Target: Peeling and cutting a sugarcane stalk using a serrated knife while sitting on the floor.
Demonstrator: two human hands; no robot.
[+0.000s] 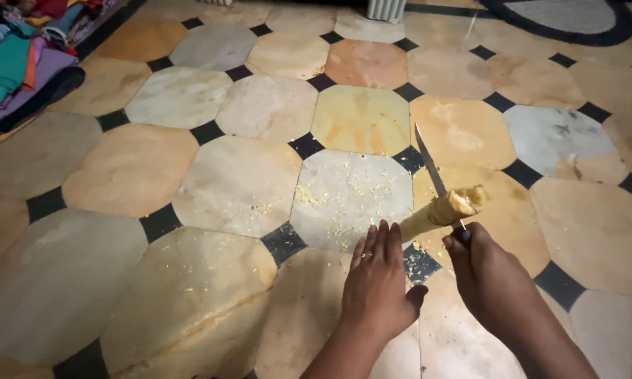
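My left hand (378,281) holds the lower end of a pale yellow wooden stick (442,210) that slants up to the right, its top end frayed and splintered. My right hand (490,281) grips the handle of a knife (429,167). The thin blade points up and away, its edge resting against the stick just below the frayed tip. Both hands hover low over the tiled floor. The knife handle is mostly hidden inside my fist.
Yellow wood shavings (340,196) lie scattered over the marble floor of octagonal tiles with small black squares. A pile of folded coloured clothes (18,60) sits at the far left. A white ribbed object (386,8) stands at the top edge.
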